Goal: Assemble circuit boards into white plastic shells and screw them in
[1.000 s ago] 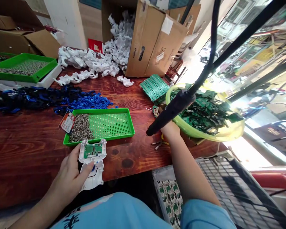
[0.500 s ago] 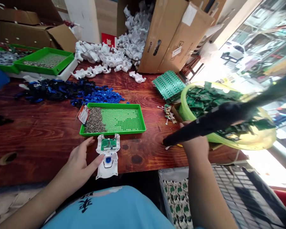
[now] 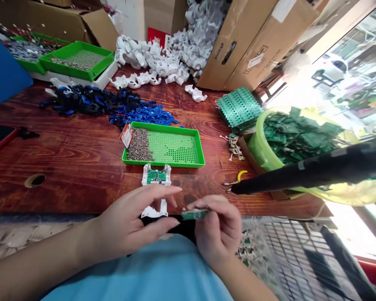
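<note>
My right hand pinches a small green circuit board between thumb and fingers, above my lap near the table edge. Facing it, my left hand is open, thumb and fingers apart, a short gap from the board. Behind the left hand lies a white plastic shell, partly hidden by the fingers. Just beyond it sits another white shell piece with a green circuit board in it. A green tray stands past that, with small metal screws heaped at its left end.
A yellow-green basin of green boards stands at the right, crossed by a black bar. Green board panels are stacked behind. Blue and black parts, white shells and a cardboard box lie farther back.
My right hand has come back from beside the basin to the front, now with a circuit board. The left hand has left the white shell and moved right, opening toward the board.
</note>
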Available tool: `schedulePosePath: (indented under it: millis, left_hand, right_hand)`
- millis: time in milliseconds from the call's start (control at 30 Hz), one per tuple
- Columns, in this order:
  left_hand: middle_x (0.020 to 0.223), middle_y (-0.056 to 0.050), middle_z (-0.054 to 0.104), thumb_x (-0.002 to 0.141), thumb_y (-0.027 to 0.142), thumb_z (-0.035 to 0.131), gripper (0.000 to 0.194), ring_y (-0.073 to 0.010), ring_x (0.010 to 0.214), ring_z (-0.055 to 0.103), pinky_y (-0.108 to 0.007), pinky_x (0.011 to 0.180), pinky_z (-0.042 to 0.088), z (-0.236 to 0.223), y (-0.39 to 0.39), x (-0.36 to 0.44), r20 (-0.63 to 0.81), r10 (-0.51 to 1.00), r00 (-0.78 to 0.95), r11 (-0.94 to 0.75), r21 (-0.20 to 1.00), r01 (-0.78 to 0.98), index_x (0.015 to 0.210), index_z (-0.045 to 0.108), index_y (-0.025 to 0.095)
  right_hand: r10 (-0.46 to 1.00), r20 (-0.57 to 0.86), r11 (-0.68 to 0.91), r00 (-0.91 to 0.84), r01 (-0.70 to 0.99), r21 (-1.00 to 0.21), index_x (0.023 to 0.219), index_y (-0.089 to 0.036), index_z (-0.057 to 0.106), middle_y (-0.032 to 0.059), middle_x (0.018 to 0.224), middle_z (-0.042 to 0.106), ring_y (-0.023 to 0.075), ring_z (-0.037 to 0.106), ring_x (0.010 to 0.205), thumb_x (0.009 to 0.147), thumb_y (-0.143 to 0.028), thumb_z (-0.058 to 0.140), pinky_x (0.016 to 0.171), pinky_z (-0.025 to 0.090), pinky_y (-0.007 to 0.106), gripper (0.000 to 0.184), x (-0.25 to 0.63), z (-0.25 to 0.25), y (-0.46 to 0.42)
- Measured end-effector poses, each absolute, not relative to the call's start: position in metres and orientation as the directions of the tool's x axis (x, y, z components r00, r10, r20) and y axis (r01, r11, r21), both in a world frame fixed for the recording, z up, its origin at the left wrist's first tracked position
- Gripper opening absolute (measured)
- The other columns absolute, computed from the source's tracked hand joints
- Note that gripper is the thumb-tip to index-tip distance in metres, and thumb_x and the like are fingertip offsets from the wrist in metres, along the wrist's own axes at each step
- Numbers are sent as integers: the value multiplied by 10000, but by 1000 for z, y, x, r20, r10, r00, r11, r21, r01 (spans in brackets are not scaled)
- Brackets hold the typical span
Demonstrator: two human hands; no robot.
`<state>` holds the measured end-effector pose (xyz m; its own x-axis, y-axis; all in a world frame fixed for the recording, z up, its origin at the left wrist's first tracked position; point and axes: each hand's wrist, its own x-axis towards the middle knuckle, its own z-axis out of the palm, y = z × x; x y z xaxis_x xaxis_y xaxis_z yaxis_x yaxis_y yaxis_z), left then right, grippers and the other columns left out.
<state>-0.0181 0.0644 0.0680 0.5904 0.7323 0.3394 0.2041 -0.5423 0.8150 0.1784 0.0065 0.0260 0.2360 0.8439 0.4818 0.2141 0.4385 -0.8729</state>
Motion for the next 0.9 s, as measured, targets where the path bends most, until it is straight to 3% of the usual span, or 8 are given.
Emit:
schedulePosePath:
  millis: [133, 267, 333, 433, 567, 700, 900]
  left_hand:
    - [983, 16, 704, 853, 192, 609, 238, -112, 828, 667, -168, 741, 539, 62, 61, -29, 179, 840, 512, -339, 910, 239, 1078, 622, 271]
    - [993, 12, 711, 791, 225, 688, 310, -107, 809, 663, -160, 738, 546, 58, 58, -34, 81, 907, 412, -177, 964, 199, 1093, 629, 257]
    - [968, 5, 723, 807, 230, 670, 225, -112, 828, 676, -157, 739, 546, 59, 59, -34, 71, 932, 355, -157, 963, 220, 1031, 661, 235]
    - [877, 2, 741, 825, 210, 643, 124, -110, 773, 690, -143, 674, 537, 62, 64, -37, 144, 923, 357, -253, 927, 279, 932, 707, 209]
    - [850, 11, 752, 827, 194, 642, 158, -105, 745, 683, -140, 653, 515, 64, 70, -44, 310, 855, 417, -458, 828, 324, 963, 718, 214]
    - [886, 7, 757, 845, 197, 624, 195, -109, 763, 687, -148, 688, 517, 60, 73, -47, 331, 832, 445, -500, 796, 342, 1021, 705, 211]
    - [779, 5, 743, 867, 203, 602, 186, -94, 670, 669, -141, 631, 507, 58, 74, -49, 333, 817, 472, -523, 773, 360, 1016, 713, 194]
  right_hand:
    - [894, 398, 419, 207, -71, -905, 1074, -301, 603, 9, 948, 632, 110, 609, 875, 940, -188, 495, 767, 516, 233, 206, 145, 28, 31]
    - [918, 363, 382, 159, -112, -917, 1032, -281, 627, -6, 922, 638, 92, 614, 884, 930, -183, 525, 800, 512, 206, 174, 137, 30, 40]
    - [931, 348, 360, 109, -112, -926, 1036, -284, 630, -9, 937, 647, 89, 623, 894, 932, -178, 519, 812, 517, 203, 185, 136, 32, 42]
    - [951, 309, 308, 7, -95, -946, 1085, -296, 630, 0, 972, 662, 100, 640, 897, 916, -177, 543, 808, 532, 216, 225, 137, 36, 44]
    - [958, 283, 282, -47, -29, -959, 1113, -299, 631, 14, 1000, 664, 128, 646, 915, 836, -132, 639, 824, 540, 255, 324, 142, 39, 43]
    - [951, 306, 310, -51, 96, -946, 1059, -292, 653, 8, 968, 691, 130, 650, 905, 797, -84, 665, 822, 541, 260, 335, 147, 41, 42]
    - [946, 311, 322, -88, 168, -932, 991, -256, 661, 20, 886, 699, 136, 667, 777, 776, -76, 676, 676, 556, 247, 281, 153, 45, 42]
